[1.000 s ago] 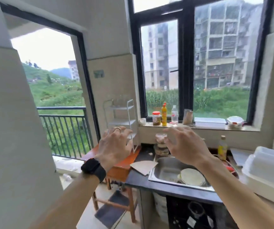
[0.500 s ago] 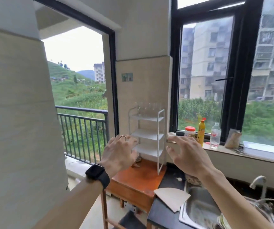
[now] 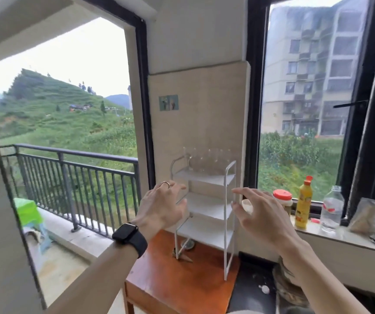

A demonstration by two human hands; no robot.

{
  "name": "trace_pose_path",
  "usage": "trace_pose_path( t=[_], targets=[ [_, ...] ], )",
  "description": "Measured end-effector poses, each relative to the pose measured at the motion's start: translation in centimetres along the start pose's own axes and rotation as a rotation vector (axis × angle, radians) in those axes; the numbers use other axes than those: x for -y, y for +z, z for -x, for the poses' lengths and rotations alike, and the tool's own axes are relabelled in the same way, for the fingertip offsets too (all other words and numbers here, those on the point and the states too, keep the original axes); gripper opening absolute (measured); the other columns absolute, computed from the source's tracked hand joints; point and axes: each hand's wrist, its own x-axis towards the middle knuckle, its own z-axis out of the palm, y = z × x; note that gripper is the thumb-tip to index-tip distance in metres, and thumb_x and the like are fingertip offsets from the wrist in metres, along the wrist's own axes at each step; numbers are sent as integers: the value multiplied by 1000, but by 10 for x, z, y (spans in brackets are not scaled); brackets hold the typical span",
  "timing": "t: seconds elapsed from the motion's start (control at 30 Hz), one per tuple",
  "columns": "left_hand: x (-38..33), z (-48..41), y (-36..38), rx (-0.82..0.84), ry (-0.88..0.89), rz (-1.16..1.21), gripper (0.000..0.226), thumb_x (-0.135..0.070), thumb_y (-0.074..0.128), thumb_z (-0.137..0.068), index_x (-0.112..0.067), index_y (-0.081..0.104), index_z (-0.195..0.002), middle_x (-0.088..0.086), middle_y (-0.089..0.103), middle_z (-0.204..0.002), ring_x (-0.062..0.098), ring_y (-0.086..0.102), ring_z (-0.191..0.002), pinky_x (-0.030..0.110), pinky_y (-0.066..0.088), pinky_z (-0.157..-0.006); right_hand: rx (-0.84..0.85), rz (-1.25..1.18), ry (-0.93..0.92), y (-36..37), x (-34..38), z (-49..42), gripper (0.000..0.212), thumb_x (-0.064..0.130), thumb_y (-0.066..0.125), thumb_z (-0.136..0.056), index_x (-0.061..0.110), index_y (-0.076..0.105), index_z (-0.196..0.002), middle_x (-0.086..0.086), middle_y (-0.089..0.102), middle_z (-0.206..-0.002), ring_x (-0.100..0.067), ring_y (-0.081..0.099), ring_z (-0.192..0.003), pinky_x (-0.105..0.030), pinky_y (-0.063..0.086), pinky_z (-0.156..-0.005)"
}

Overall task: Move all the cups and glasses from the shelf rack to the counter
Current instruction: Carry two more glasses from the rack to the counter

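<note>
A white shelf rack [image 3: 206, 200] holding clear glasses [image 3: 206, 160] is standing on a reddish-brown wooden table [image 3: 177, 284], a yellow red-capped bottle [image 3: 302, 202] is sitting near a black window frame [image 3: 253, 109], a black watch [image 3: 129, 236] is showing

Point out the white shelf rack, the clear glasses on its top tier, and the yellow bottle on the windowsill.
white shelf rack [image 3: 206, 209]: head view, on the middle shelf board.
clear glasses [image 3: 206, 160]: head view, on the row's middle, faint against the wall.
yellow bottle [image 3: 303, 203]: head view, on the labelled body.
</note>
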Motion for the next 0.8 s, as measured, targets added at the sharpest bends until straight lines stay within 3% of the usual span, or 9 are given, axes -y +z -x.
trace_pose_path(
  t=[0.37, 0.5, 0.67, 0.8],
  targets=[
    [58, -192, 96, 78, 159, 30, 47, -41, 47, -95, -34, 50, -141, -8, 50, -145, 18, 46, -133, 37, 41, -103, -31, 194, 145, 89, -61, -146, 37, 44, 50, -99, 33, 58, -134, 11, 63, -135, -19, 53, -124, -36, 50, -85],
    [64, -261, 125, 114, 187, 77, 47, -42, 48, -95, -34, 48, -142, -7, 49, -146, 18, 46, -133, 38, 43, -100, -26, 226, 240, 111, -81, -190, 37, 48, 47, -100, 36, 56, -133, 9, 62, -137, -23, 51, -127, -39, 49, -91],
    [61, -315, 163, 99, 140, 243, 58, -43, 51, -94, -30, 34, -148, 3, 51, -142, 26, 52, -126, 41, 49, -94, -34, 256, 337, 126, -109, -242, 46, 53, 45, -99, 33, 51, -140, 7, 60, -138, -22, 47, -131, -41, 49, -93],
    [56, -346, 193, 97, 27, 558, 70, -43, 62, -90, -31, 26, -149, 2, 48, -141, 26, 52, -123, 42, 47, -97, -17, 104, 391, 143, -136, -284, 62, 57, 58, -92, 25, 45, -143, 1, 59, -139, -24, 52, -127, -43, 47, -101]
  ],
)
